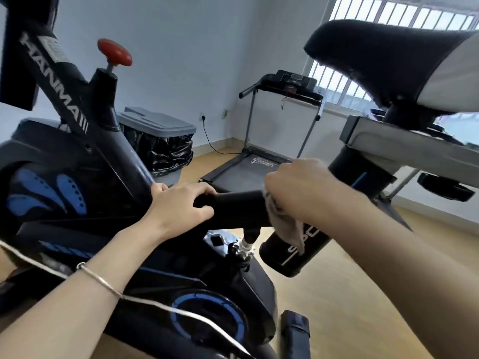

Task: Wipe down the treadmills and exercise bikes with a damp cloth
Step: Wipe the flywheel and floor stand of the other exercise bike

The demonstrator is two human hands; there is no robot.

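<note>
Fingers (201, 189) of the left hand (178, 207) are curled over the black frame tube (236, 207) of the exercise bike (77, 164); a beige cloth (287, 225) is gripped in the closed right hand (303, 187) and held against the same tube beside the seat post (360, 174). A treadmill (241, 174) is seen behind, by the window (388, 11).

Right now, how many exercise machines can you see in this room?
2. A black and blue exercise bike right in front, and a black treadmill with grey posts by the window behind it. More may be out of view.
</note>
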